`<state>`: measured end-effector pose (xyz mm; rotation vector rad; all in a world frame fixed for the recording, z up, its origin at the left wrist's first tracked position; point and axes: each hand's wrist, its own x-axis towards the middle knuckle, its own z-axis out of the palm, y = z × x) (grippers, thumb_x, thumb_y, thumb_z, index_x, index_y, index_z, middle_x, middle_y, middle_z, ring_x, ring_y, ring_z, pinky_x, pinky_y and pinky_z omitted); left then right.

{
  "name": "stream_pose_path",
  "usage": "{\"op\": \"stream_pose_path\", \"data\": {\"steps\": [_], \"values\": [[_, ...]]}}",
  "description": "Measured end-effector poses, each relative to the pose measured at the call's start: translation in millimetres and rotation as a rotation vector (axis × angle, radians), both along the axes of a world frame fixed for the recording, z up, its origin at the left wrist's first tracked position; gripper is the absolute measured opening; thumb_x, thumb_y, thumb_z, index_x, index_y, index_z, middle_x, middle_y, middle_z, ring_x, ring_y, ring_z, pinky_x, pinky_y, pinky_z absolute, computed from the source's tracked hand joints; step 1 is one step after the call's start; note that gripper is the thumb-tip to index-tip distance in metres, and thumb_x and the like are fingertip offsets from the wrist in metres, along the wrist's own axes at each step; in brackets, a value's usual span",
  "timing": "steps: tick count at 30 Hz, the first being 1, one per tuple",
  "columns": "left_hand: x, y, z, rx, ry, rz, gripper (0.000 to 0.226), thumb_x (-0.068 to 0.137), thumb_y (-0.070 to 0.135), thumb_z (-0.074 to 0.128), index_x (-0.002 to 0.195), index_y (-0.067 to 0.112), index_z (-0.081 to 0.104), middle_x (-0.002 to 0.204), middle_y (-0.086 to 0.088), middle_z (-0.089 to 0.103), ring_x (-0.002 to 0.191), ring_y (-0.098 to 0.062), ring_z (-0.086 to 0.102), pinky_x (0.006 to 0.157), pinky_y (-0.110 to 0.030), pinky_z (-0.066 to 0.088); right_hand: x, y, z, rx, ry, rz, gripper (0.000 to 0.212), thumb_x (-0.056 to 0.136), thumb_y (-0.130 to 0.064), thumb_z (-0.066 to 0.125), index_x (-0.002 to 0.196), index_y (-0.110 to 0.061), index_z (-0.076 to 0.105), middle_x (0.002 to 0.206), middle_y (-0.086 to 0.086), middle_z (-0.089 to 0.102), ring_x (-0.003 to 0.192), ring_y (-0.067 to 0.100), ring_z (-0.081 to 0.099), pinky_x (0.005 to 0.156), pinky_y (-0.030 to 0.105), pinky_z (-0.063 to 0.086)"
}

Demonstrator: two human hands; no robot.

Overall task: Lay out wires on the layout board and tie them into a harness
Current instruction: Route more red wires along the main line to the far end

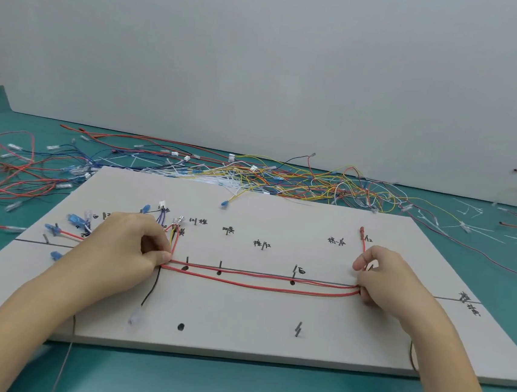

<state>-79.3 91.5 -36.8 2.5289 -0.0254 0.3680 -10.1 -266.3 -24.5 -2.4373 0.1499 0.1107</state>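
Note:
A grey layout board (269, 329) lies on the green table, marked with a black line, dots, pegs and handwritten labels. Red wires (258, 282) run along the line between my hands. My left hand (126, 246) grips the bundle at its left end, where red, yellow and black wires turn up toward terminals (178, 221). My right hand (382, 274) pinches the red wires at the right end, where one red wire rises to a terminal (362, 230). A black wire (150, 293) hangs down from my left hand to a clear terminal.
A tangled heap of loose wires (284, 176) in red, yellow, blue and white lies behind the board. More red wires (4, 168) spread at the left. White cable ties (469, 222) lie scattered at the right. Blue terminals (73, 219) sit on the board's left part.

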Motion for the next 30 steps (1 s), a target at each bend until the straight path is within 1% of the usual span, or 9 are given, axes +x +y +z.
{"op": "stream_pose_path", "data": {"steps": [2,6,10,13,16,19,22,26,30], "values": [[0.4,-1.2,4.9,0.01,0.017,-0.015,0.035,0.071,0.008,0.083,0.06,0.036,0.066,0.07,0.014,0.064,0.069,-0.001,0.059,0.065,-0.022,0.044,-0.4,-1.8,2.1,0.038,0.021,-0.004,0.021,0.084,0.003,0.043,0.088,-0.014,0.055,0.059,0.009,0.059,0.05,0.022,0.053,0.057,0.028,0.04],[-3.7,-19.4,17.2,0.137,-0.023,-0.168,0.039,0.074,0.01,0.08,0.087,0.045,0.067,0.095,0.021,0.056,0.094,-0.01,0.051,0.086,-0.028,0.039,-0.3,-2.7,6.1,0.096,0.055,0.002,0.016,0.087,0.004,0.047,0.089,-0.009,0.056,0.049,0.008,0.057,0.044,0.02,0.051,0.053,0.026,0.04],[-7.9,-59.3,22.2,0.082,-0.083,-0.375,0.023,0.084,0.029,0.072,0.103,0.043,0.069,0.102,0.024,0.056,0.103,-0.005,0.047,0.093,-0.027,0.036,-2.3,-4.2,9.1,0.126,0.077,0.007,0.013,0.088,0.004,0.05,0.089,-0.007,0.056,0.049,0.009,0.057,0.045,0.021,0.05,0.054,0.028,0.038],[-2.0,-88.6,18.1,0.197,-0.064,-0.485,0.03,0.092,0.044,0.059,0.122,0.041,0.062,0.111,0.022,0.052,0.105,-0.002,0.038,0.096,-0.03,0.034,-2.5,-4.2,10.1,0.127,0.078,0.014,0.013,0.088,0.005,0.05,0.089,-0.006,0.057,0.049,0.01,0.057,0.044,0.02,0.05,0.053,0.027,0.039],[7.3,-124.3,11.8,0.382,-0.08,-0.537,0.041,0.094,0.045,0.053,0.134,0.038,0.051,0.128,0.018,0.046,0.122,-0.01,0.03,0.103,-0.036,0.023,-2.3,-2.9,8.2,0.112,0.067,0.017,0.014,0.087,0.005,0.049,0.088,-0.006,0.057,0.049,0.011,0.057,0.047,0.022,0.05,0.056,0.029,0.039],[15.1,-161.6,3.0,0.585,-0.17,-0.559,0.044,0.093,0.024,0.051,0.136,0.029,0.046,0.136,0.01,0.042,0.133,-0.021,0.023,0.106,-0.042,0.012,-2.8,-1.6,7.6,0.098,0.051,0.026,0.016,0.087,0.007,0.047,0.088,-0.006,0.056,0.049,0.012,0.057,0.048,0.022,0.049,0.054,0.028,0.038],[27.5,-174.8,-1.6,0.711,-0.2,-0.587,0.057,0.083,0.005,0.047,0.136,0.022,0.044,0.139,0.006,0.042,0.134,-0.025,0.026,0.107,-0.043,0.016,-2.5,-3.2,7.8,0.106,0.052,0.029,0.016,0.086,0.008,0.048,0.086,-0.005,0.056,0.047,0.01,0.056,0.046,0.021,0.047,0.051,0.027,0.035],[42.9,-173.1,1.2,0.538,-0.025,-0.659,0.045,0.097,0.013,0.042,0.138,0.03,0.047,0.14,0.012,0.044,0.126,-0.021,0.028,0.102,-0.039,0.016,-1.4,-4.3,8.1,0.122,0.056,0.033,0.015,0.086,0.009,0.049,0.086,-0.003,0.057,0.045,0.008,0.056,0.042,0.018,0.048,0.048,0.025,0.038],[57.7,-185.0,10.4,0.449,0.082,-0.665,0.03,0.097,0.036,0.052,0.124,0.032,0.063,0.122,0.008,0.055,0.113,-0.022,0.034,0.092,-0.038,0.024,-0.1,-6.1,6.9,0.138,0.062,0.033,0.012,0.087,0.007,0.052,0.087,-0.003,0.058,0.045,0.008,0.057,0.041,0.017,0.049,0.051,0.026,0.039]]}}
